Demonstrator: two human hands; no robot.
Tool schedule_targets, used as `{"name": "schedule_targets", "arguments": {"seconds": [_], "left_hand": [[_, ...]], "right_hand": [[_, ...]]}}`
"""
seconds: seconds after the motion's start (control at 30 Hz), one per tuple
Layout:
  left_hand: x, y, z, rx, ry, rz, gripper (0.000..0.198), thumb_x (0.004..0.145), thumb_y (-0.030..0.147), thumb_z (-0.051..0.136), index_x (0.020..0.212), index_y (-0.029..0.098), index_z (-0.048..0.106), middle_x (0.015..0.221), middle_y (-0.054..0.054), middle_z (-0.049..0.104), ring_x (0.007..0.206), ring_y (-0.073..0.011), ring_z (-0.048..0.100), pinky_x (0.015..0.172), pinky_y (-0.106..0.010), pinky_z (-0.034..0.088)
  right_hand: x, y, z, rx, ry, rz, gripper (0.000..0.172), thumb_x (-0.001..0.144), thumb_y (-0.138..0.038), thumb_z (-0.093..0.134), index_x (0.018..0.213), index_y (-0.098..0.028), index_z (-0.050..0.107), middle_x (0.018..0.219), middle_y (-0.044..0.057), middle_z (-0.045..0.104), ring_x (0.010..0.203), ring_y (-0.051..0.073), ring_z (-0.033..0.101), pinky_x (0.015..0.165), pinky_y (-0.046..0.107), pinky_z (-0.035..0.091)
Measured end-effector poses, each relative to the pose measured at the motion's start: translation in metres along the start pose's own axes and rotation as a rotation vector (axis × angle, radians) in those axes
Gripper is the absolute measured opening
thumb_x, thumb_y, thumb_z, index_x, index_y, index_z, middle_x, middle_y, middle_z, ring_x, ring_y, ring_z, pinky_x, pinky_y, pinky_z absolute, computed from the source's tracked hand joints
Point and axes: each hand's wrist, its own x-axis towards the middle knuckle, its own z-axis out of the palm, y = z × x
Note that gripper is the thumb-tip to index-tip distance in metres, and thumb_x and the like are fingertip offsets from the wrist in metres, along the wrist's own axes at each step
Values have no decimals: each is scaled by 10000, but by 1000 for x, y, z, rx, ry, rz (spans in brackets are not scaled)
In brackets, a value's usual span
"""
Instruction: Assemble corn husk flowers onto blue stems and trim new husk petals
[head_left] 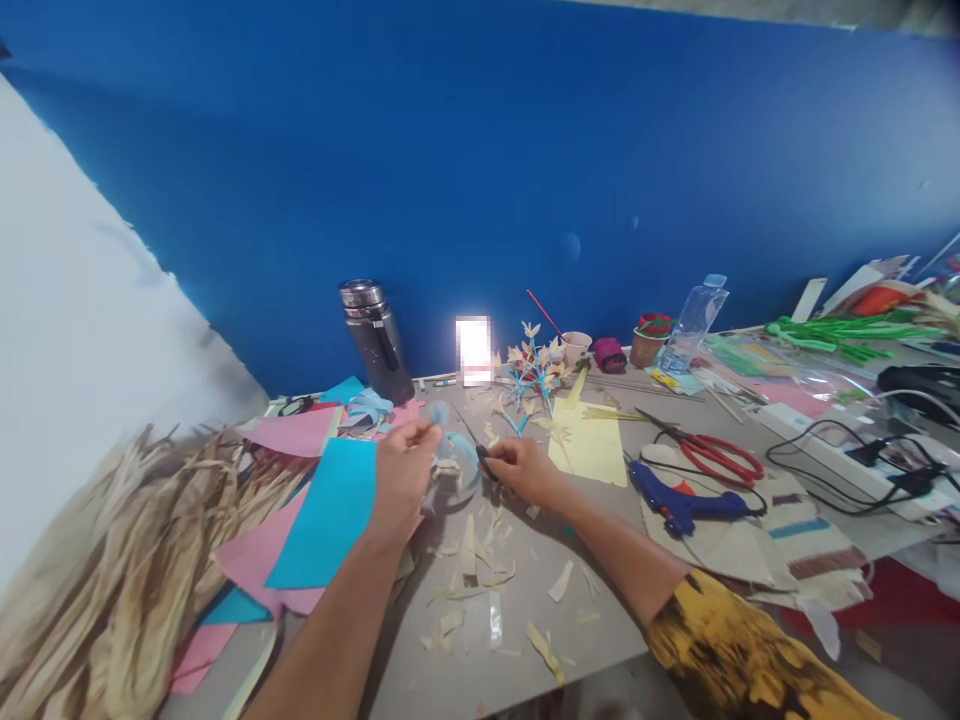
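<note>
Seeing smooth, faintly glossy paint on the blue wall (375, 150) across the top, shiny metal on the flask lid (361, 290) at centre left, and rough, fibrous husks (112, 580) at lower left beside smooth matt blue paper (322, 530). Noticing a filmy, sheer blue strip (463, 450) and a dull black handle (486, 462) mid-frame, over a smooth grey tabletop (420, 660). Finding smooth blue plastic on the glue gun (684, 500) right of centre, clear glossy plastic on the bottle (699, 318) above, and cloth on the sleeve (735, 640) at lower right.
</note>
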Motion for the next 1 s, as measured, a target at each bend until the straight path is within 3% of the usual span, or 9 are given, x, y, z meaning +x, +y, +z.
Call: {"name": "schedule_targets", "arguments": {"seconds": [0.1,0.27,0.37,0.43,0.53,0.63,0.77,0.9,1.0], "left_hand": [[1,6,-2,4,167,100,219,698,363,730,652,178,622,594,37,532,569,-100,445,533,-218,360],[-7,6,4,-27,-12,31,258,700,380,736,627,179,591,577,42,469,550,-96,385,509,-223,329],[-11,2,9,-21,-78,-42,282,665,389,765,620,174,588,557,50,458,531,-89,368,494,-219,307],[-12,0,12,-6,-91,-54,288,648,385,773,608,170,585,550,53,467,525,-83,367,497,-215,304],[-14,-4,16,40,-147,-68,307,626,396,777,575,165,582,528,57,475,510,-79,367,498,-216,300],[-15,-8,19,120,-247,-67,336,598,424,789,541,159,590,502,50,483,507,-85,377,498,-222,298],[-13,-10,20,158,-198,-72,299,605,414,769,566,158,618,505,37,512,508,-97,410,510,-227,317],[4,-3,-1,190,-81,-72,273,668,443,714,652,181,640,555,11,556,522,-140,473,546,-262,364],[21,10,-30,628,-65,83,141,633,317,728,657,201,651,601,-38,608,634,-223,553,616,-306,370]], "right_hand": [[-3,-1,3,-329,90,-103,181,820,-278,646,678,-167,646,619,-8,553,603,121,458,572,253,282],[-10,0,8,-490,33,-224,217,880,-308,611,741,-159,687,756,48,577,745,170,505,674,283,332],[-10,-1,8,-343,119,-259,206,879,-308,618,753,-164,694,758,44,592,765,172,525,711,290,371],[-8,-4,5,-118,155,-225,251,879,-379,616,767,-167,693,707,24,591,678,151,526,644,278,386],[-7,-10,1,307,59,-100,389,824,-546,650,925,-173,698,624,-8,578,525,116,493,493,238,355],[-7,-15,0,558,49,-17,408,703,-550,763,800,-167,660,507,-48,506,442,80,422,428,204,300],[-5,-16,-4,635,214,51,364,621,-462,814,669,-169,603,451,-73,460,408,59,358,408,199,257],[0,-16,-15,604,381,36,333,615,-434,783,638,-182,567,433,-78,451,406,66,357,411,207,250],[1,-17,-19,547,407,-14,298,606,-405,774,683,-180,594,467,-79,466,425,73,364,419,215,258]]}}
